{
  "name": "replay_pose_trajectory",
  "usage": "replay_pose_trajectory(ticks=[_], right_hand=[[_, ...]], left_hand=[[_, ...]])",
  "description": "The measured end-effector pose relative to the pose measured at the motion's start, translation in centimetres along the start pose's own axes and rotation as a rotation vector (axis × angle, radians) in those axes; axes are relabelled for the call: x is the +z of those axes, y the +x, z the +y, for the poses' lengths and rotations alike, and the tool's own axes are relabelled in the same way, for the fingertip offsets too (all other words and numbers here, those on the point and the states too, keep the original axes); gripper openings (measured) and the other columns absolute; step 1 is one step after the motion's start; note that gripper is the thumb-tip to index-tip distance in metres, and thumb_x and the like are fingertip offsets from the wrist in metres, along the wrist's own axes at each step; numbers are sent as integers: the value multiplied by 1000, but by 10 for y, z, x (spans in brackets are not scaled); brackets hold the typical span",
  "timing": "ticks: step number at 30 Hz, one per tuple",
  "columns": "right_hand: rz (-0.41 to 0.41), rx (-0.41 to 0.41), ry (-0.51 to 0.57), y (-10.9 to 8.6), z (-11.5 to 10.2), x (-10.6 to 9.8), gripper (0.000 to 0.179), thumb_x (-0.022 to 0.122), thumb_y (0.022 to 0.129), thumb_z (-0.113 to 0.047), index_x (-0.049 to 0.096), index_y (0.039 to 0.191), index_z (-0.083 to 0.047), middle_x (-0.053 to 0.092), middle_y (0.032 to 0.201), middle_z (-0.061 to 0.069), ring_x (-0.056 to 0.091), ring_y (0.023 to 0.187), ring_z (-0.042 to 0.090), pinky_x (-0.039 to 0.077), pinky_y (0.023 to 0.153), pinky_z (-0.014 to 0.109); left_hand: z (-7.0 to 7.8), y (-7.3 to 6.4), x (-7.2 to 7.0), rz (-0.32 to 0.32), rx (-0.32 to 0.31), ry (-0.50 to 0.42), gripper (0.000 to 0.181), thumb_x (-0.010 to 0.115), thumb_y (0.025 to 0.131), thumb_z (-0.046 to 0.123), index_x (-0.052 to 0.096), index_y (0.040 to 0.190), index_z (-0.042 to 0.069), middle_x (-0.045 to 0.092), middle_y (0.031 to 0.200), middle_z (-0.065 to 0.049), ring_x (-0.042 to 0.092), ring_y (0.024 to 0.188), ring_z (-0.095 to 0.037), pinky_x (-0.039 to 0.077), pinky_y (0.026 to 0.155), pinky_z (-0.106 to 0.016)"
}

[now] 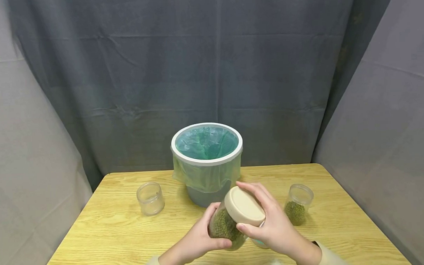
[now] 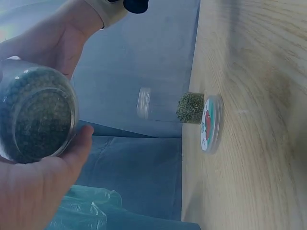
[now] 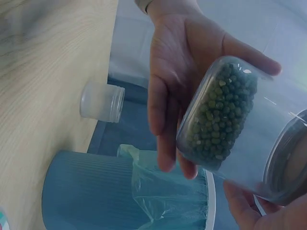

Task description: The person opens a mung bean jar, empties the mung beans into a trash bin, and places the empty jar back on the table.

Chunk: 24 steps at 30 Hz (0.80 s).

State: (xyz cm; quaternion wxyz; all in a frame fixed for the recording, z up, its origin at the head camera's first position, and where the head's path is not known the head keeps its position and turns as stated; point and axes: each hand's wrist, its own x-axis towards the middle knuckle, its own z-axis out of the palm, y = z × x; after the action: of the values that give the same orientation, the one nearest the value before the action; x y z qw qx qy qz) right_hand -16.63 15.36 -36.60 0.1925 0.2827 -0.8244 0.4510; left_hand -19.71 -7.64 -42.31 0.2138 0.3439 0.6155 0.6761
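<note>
Both hands are on a clear jar (image 1: 222,225) of small green beans, tilted above the front part of the table. My left hand (image 1: 198,236) grips the jar's body, thumb across the near side. A beige lid (image 1: 245,206) sits on the jar's mouth. My right hand (image 1: 271,220) holds that lid by its edge, thumb on the near side and fingers over the far side. In the left wrist view the jar's round base (image 2: 43,115) faces the camera. The right wrist view shows the beans (image 3: 223,112) heaped toward the base.
A bin (image 1: 207,162) with a greenish liner stands at the table's back middle. To the left is a small lidless clear jar (image 1: 150,201); to the right, a lidless jar partly filled with green beans (image 1: 296,212). A labelled round lid (image 2: 211,124) lies on the table, mostly hidden in the head view.
</note>
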Motion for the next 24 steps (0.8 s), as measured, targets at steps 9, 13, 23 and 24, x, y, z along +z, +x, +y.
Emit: replay_pose_trajectory(ticks=[9, 13, 23, 24], right_hand=[[-24, 56, 18, 0, 4, 3, 85, 91, 76, -17, 49, 150, -18, 56, 135, 1, 55, 108, 9, 51, 77, 27], [-49, 79, 83, 2, 5, 4, 84, 90, 78, -14, 47, 150, -15, 54, 135, 7, 56, 106, 10, 55, 76, 27], [-111, 130, 154, 9, 8, 5, 82, 86, 85, -18, 41, 153, -22, 50, 144, 13, 61, 112, 16, 59, 84, 30], [-115, 137, 148, 9, 9, 6, 82, 86, 85, -19, 41, 154, -22, 50, 146, 13, 60, 114, 18, 59, 86, 30]], left_hand=[[4, -2, -7, 102, -2, 79, 76, 81, 88, 17, 36, 149, 7, 51, 143, -17, 59, 123, -25, 56, 97, -31], [5, -3, -12, 134, 3, 76, 76, 81, 87, 15, 38, 148, 3, 52, 140, -18, 60, 120, -27, 58, 93, -34], [6, -3, -23, 181, -20, 36, 75, 78, 92, 19, 34, 150, 4, 49, 141, -22, 62, 115, -25, 61, 84, -39], [5, -3, -25, 189, -25, 38, 75, 77, 93, 20, 33, 150, 4, 49, 140, -22, 62, 115, -25, 61, 84, -38]])
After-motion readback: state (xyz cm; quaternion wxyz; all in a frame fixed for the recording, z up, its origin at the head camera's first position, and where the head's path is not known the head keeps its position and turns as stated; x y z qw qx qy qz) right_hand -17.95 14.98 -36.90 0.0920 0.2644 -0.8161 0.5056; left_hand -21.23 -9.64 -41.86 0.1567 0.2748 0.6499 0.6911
